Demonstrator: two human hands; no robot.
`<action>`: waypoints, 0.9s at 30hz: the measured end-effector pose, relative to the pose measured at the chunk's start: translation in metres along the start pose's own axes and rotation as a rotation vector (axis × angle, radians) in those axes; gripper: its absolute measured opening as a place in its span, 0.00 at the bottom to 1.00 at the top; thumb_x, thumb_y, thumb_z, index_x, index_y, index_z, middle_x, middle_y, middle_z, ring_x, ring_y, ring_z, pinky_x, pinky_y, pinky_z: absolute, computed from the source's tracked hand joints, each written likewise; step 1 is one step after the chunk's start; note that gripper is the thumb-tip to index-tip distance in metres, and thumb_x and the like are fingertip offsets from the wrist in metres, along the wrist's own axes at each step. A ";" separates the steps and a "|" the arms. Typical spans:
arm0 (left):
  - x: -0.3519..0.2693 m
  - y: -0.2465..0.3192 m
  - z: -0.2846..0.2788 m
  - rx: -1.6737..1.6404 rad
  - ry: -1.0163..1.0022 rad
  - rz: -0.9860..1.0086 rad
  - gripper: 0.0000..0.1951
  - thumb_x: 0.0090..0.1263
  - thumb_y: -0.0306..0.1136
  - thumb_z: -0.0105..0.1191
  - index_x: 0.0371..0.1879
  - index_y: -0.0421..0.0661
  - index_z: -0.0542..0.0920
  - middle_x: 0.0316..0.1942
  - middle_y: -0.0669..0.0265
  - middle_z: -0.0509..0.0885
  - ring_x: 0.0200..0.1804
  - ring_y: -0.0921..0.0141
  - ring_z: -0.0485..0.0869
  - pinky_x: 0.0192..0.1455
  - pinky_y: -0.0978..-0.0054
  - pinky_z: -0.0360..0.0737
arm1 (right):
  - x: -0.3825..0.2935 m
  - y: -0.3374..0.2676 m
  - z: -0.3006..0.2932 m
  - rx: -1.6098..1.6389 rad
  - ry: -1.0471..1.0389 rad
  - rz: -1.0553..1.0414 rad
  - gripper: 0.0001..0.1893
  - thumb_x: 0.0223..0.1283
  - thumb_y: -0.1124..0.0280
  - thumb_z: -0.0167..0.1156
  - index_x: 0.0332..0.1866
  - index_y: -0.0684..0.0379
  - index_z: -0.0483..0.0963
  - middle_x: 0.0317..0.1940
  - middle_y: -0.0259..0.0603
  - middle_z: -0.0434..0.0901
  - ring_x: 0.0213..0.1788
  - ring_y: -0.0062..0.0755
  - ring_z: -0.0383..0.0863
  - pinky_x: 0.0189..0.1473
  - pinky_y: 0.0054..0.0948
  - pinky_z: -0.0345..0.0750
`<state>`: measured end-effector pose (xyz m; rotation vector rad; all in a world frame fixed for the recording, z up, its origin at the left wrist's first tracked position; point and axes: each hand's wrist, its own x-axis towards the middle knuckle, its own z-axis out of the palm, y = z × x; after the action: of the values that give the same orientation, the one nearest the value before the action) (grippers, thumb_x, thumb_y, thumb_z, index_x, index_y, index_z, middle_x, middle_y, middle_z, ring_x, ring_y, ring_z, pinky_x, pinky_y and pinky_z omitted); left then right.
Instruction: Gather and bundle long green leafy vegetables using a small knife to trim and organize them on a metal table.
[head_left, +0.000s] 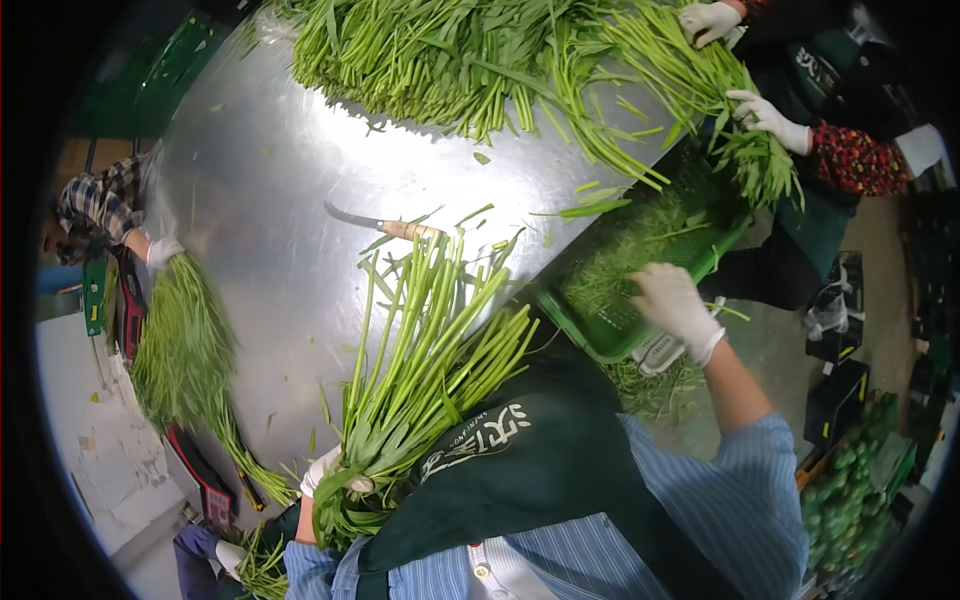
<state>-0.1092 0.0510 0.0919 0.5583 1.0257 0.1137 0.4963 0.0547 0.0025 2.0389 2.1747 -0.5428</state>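
Note:
My left hand (335, 474), in a white glove, grips a bundle of leafy green vegetable stalks (420, 337) near its leafy end. The cut stem ends fan out over the metal table's edge. My right hand (675, 304), also gloved, is raised over the near end of a green plastic crate (585, 334); its fingers look apart and nothing shows in them. Trimmings and loose leaves lie inside the crate. A curved knife with a wooden handle (405, 229) lies on the metal table (262, 150), just beyond the stem ends.
A large heap of stalks (450, 67) covers the table's far side. At the upper right, a co-worker's gloved hands (765, 120) handle stalks. Another co-worker's hand (163, 251) holds a bundle (184, 345) at left. Trimmings litter the floor (660, 390) beside the crate.

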 end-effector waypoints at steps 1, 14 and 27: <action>0.005 -0.028 -0.028 -0.124 -0.020 -0.016 0.36 0.62 0.20 0.64 0.71 0.38 0.65 0.64 0.60 0.77 0.58 0.69 0.79 0.59 0.70 0.79 | 0.006 -0.024 -0.010 0.223 0.170 -0.118 0.14 0.57 0.62 0.64 0.45 0.57 0.82 0.47 0.44 0.81 0.53 0.42 0.78 0.56 0.43 0.73; -0.001 -0.069 -0.086 0.008 -0.005 -0.073 0.33 0.61 0.21 0.66 0.67 0.35 0.68 0.58 0.58 0.81 0.49 0.67 0.85 0.49 0.70 0.83 | 0.044 -0.136 -0.009 0.573 -0.102 -0.732 0.10 0.50 0.68 0.63 0.39 0.53 0.83 0.35 0.40 0.85 0.46 0.41 0.84 0.50 0.39 0.76; -0.010 -0.065 -0.070 0.080 0.014 -0.120 0.27 0.59 0.22 0.65 0.60 0.32 0.75 0.51 0.53 0.85 0.48 0.62 0.86 0.52 0.68 0.84 | 0.047 -0.080 -0.012 1.372 -0.860 -0.262 0.10 0.64 0.76 0.56 0.48 0.66 0.78 0.31 0.34 0.81 0.33 0.17 0.75 0.37 0.21 0.74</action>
<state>-0.1836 0.0194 0.0400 0.5679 1.0785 -0.0297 0.4157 0.1002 0.0131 1.1583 1.4861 -2.8065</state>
